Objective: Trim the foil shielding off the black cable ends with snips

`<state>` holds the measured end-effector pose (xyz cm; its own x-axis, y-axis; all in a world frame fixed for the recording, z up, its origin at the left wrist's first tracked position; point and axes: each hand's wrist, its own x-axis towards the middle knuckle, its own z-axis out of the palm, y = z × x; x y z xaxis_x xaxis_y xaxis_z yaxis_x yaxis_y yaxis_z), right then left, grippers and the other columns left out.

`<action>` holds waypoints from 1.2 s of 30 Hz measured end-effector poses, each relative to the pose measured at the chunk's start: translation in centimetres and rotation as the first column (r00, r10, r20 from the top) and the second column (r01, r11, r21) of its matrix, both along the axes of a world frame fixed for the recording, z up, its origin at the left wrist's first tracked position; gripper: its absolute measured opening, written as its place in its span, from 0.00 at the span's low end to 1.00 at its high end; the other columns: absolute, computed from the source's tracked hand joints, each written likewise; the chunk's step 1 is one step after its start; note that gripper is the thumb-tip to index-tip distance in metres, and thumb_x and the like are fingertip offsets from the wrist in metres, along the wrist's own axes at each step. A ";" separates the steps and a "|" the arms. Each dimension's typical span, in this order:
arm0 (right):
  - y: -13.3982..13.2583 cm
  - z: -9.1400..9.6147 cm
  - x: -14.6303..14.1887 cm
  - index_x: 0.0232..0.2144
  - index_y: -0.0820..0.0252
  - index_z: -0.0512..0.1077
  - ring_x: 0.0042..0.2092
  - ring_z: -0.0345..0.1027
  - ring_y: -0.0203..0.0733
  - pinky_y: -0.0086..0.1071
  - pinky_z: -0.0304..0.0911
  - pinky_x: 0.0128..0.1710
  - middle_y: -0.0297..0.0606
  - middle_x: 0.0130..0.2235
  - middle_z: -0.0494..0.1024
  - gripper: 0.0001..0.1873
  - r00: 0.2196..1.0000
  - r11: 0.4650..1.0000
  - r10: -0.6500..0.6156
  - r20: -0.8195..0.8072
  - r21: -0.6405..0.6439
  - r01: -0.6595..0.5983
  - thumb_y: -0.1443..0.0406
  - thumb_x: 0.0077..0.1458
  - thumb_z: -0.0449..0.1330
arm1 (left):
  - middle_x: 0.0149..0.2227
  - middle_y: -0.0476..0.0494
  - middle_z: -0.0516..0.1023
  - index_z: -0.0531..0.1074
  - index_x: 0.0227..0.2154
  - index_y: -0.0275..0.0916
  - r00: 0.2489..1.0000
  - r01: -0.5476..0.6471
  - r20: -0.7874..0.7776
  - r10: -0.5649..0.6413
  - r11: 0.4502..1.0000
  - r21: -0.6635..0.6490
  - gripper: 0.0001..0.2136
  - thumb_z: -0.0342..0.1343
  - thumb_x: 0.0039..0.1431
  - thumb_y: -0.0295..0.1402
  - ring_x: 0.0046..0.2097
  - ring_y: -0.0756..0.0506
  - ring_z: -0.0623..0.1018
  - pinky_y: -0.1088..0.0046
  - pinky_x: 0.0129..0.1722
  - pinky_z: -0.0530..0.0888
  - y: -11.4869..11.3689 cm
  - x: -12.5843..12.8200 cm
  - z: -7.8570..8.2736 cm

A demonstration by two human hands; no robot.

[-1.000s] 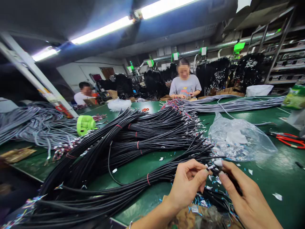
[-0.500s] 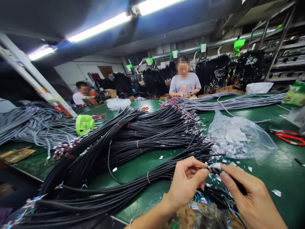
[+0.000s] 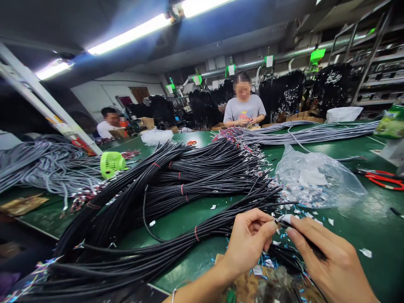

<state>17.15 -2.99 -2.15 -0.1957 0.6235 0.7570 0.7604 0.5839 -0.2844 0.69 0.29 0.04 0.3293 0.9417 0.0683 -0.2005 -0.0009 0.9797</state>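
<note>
At the lower right, my left hand (image 3: 248, 237) pinches the tip of a black cable (image 3: 282, 223) between thumb and forefinger. My right hand (image 3: 331, 250) grips the same cable just behind its end, thumb below and forefinger on top. Something white, perhaps tape or foil, lies at the right fingertip. My fingers hide most of the cable end, so its wires cannot be made out. Left of my hands runs a bundle of black cables (image 3: 158, 252) tied with a red band. Under my hands lie more cable ends and a piece of brown cardboard (image 3: 244, 286).
Larger black cable bundles (image 3: 202, 181) fill the middle of the green table (image 3: 344, 227). Right of them stand a clear plastic bag (image 3: 331, 181) of scraps and red-handled pliers (image 3: 383, 180). Grey cables (image 3: 41, 164) and a green fan (image 3: 112, 164) are left. A person (image 3: 243, 105) sits opposite.
Both my hands stay almost in place on the cable end; my right thumb has shifted slightly left. The person opposite has brought their hands closer together.
</note>
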 end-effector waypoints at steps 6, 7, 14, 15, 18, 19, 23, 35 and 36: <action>0.2 0.7 0.6 0.41 0.57 0.72 0.37 0.75 0.41 0.27 0.69 0.32 0.39 0.36 0.79 0.08 1.000 1.000 0.014 -0.006 0.002 -0.014 0.65 0.61 0.54 | 0.12 0.56 0.57 0.66 0.20 0.33 0.961 0.243 -0.138 -0.240 0.970 0.006 0.24 0.50 0.55 0.53 0.13 0.58 0.54 0.80 0.14 0.50 0.6 -1.2 0.2; 0.3 0.9 0.7 0.41 0.57 0.71 0.36 0.75 0.40 0.27 0.69 0.32 0.39 0.36 0.78 0.08 1.000 1.000 0.008 -0.017 0.000 -0.008 0.64 0.61 0.54 | 0.12 0.56 0.56 0.66 0.20 0.34 0.956 0.251 -0.167 -0.242 0.968 0.031 0.24 0.49 0.56 0.52 0.13 0.57 0.54 0.80 0.14 0.51 0.6 -1.4 0.3; -0.8 1.8 0.7 0.45 0.62 0.65 0.31 0.71 0.38 0.28 0.62 0.26 0.42 0.37 0.73 0.10 0.984 0.989 0.117 0.132 0.076 -0.128 0.71 0.60 0.53 | 0.20 0.47 0.69 0.72 0.20 0.33 0.844 0.134 -0.455 0.283 0.710 0.691 0.15 0.47 0.61 0.28 0.25 0.52 0.66 0.76 0.26 0.60 -0.5 -1.8 0.7; -0.9 1.8 0.8 0.45 0.63 0.65 0.31 0.71 0.38 0.28 0.60 0.25 0.43 0.37 0.73 0.11 0.976 0.985 0.123 0.180 0.094 -0.141 0.74 0.59 0.52 | 0.21 0.47 0.69 0.72 0.21 0.33 0.822 0.155 -0.467 0.325 0.661 0.734 0.14 0.47 0.60 0.27 0.25 0.52 0.66 0.76 0.25 0.59 -0.6 -1.8 0.6; -1.0 1.8 1.0 0.39 0.63 0.67 0.28 0.69 0.38 0.30 0.56 0.23 0.41 0.33 0.74 0.11 0.943 0.980 0.182 0.279 0.027 -0.198 0.77 0.58 0.48 | 0.23 0.47 0.69 0.72 0.24 0.34 0.743 0.237 -0.514 0.429 0.549 0.801 0.11 0.48 0.60 0.27 0.24 0.52 0.66 0.75 0.23 0.58 -0.5 -1.7 0.1; -0.9 1.8 1.1 0.34 0.62 0.67 0.26 0.68 0.38 0.31 0.54 0.22 0.39 0.30 0.73 0.12 0.932 0.976 0.213 0.292 -0.021 -0.217 0.77 0.57 0.48 | 0.24 0.47 0.69 0.72 0.25 0.34 0.711 0.273 -0.535 0.455 0.523 0.807 0.11 0.48 0.60 0.27 0.24 0.52 0.66 0.74 0.23 0.57 -0.5 -1.7 0.0; -0.5 1.7 1.2 0.21 0.59 0.66 0.18 0.59 0.36 0.33 0.47 0.19 0.33 0.21 0.68 0.16 0.890 0.946 0.292 0.351 -0.240 -0.216 0.79 0.51 0.47 | 0.23 0.50 0.66 0.70 0.24 0.36 0.583 0.448 -0.645 0.493 0.467 0.762 0.10 0.49 0.60 0.28 0.23 0.51 0.65 0.72 0.21 0.54 -0.2 -1.6 -0.5; -0.2 2.0 2.0 0.23 0.59 0.70 0.23 0.59 0.33 0.29 0.46 0.24 0.29 0.21 0.67 0.09 0.928 0.828 0.356 0.107 -0.497 -0.261 0.77 0.45 0.55 | 0.27 0.47 0.71 0.72 0.28 0.34 0.726 0.528 -0.684 0.074 0.577 0.623 0.08 0.49 0.60 0.26 0.29 0.50 0.69 0.75 0.28 0.62 0.4 -2.2 0.6; 0.0 2.2 1.9 0.21 0.60 0.70 0.22 0.57 0.33 0.28 0.46 0.23 0.29 0.20 0.65 0.08 0.937 0.801 0.349 0.019 -0.526 -0.288 0.75 0.45 0.56 | 0.27 0.46 0.71 0.72 0.27 0.34 0.772 0.505 -0.636 0.004 0.604 0.616 0.08 0.50 0.60 0.27 0.30 0.50 0.69 0.75 0.29 0.63 0.5 -2.2 0.6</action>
<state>19.03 -3.01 0.02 -0.5132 0.7994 0.3125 0.6008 0.5946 -0.5344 -1.47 0.77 0.69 0.7562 0.5157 0.4028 0.2233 -0.7820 0.5819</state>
